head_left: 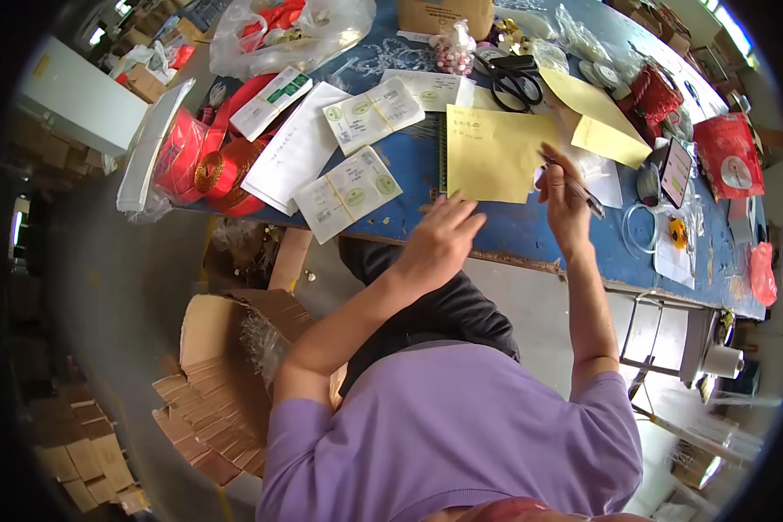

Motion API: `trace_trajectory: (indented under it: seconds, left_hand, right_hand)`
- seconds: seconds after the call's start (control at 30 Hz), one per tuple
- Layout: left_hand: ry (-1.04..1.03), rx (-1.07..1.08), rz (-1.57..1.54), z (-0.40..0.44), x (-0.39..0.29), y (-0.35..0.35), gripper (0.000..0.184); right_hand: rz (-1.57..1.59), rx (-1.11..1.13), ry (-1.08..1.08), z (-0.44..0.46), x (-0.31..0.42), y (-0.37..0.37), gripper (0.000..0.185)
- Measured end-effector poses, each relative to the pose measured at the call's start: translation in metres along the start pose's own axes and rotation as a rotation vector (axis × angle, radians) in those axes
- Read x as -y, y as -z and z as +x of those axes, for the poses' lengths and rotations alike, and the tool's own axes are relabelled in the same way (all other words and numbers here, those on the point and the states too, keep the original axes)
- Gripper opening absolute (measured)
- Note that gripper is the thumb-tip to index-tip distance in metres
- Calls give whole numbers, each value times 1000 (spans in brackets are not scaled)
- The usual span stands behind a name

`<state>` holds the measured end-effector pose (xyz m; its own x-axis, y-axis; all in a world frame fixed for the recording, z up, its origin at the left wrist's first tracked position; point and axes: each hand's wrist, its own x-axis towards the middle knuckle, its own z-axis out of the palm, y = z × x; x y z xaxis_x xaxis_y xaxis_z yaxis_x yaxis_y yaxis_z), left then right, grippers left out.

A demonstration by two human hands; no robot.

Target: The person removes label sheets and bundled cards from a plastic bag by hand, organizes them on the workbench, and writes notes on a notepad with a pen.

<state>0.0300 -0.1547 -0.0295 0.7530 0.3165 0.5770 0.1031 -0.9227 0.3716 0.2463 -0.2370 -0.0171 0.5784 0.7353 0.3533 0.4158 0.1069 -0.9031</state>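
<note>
A yellow sheet of paper (496, 161) with faint handwriting at its upper left lies on the blue table in front of me. My right hand (565, 196) is closed around a pen (590, 198) at the sheet's right edge; the pen slants down to the right. At the sheet's lower left corner is my left hand (444, 235), palm down, its fingers apart and nothing in them. Whether its fingertips touch the paper I cannot tell. Left of the sheet lie two banded stacks of printed labels (348, 193). Black-handled scissors (515, 83) rest just above the sheet.
Red ribbon rolls (226, 178) sit at the table's left end, below a plastic bag (291, 39). Rightward are another yellow paper (609, 139), a phone (676, 172), a tape measure (678, 232) and a red pouch (729, 157). An opened cardboard box (213, 374) stands on the floor to my left.
</note>
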Motion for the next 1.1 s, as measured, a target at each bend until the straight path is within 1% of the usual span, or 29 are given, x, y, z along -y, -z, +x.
trace_trajectory:
  seconds: [0.07,0.1,0.17,0.23,0.37,0.43,0.57,0.63,0.7,0.8,0.9,0.97,1.03,1.1]
  left_hand:
    - [-31,60,97,11,13,-30,34]
    - [-21,64,112,19,17,-40,35]
    - [-4,69,151,27,25,-52,41]
    - [11,38,177,28,31,-55,39]
    - [64,91,299,20,40,-62,38]
    - [60,96,394,18,41,-64,38]
    - [105,120,453,18,34,-61,38]
    - [114,126,452,18,32,-62,38]
    - [111,132,477,19,30,-60,38]
    - [83,128,341,16,36,-52,37]
    - [159,-113,109,1,31,-22,37]
    - [290,-212,67,-18,30,7,37]
    - [436,-218,162,-41,33,32,36]
    - [513,-207,326,-61,38,47,37]
  right_hand:
    - [124,28,-64,5,-7,-19,38]
    - [178,-3,-68,8,-4,-29,36]
    - [211,-9,-100,12,-9,-36,36]
    - [213,-17,-124,14,-6,-39,38]
    - [206,-50,-135,18,-5,-51,32]
    - [202,-26,-162,20,-14,-58,31]
    - [198,-7,-179,20,-25,-66,29]
    - [201,-15,-186,20,-29,-67,28]
    - [203,-70,-207,18,-39,-72,28]
    - [190,-101,-247,18,-40,-71,30]
    - [160,-104,-263,16,-40,-69,32]
    - [142,-119,-255,14,-40,-70,32]
    - [150,-103,-245,15,-44,-69,32]
    - [165,-84,-226,14,-43,-67,30]
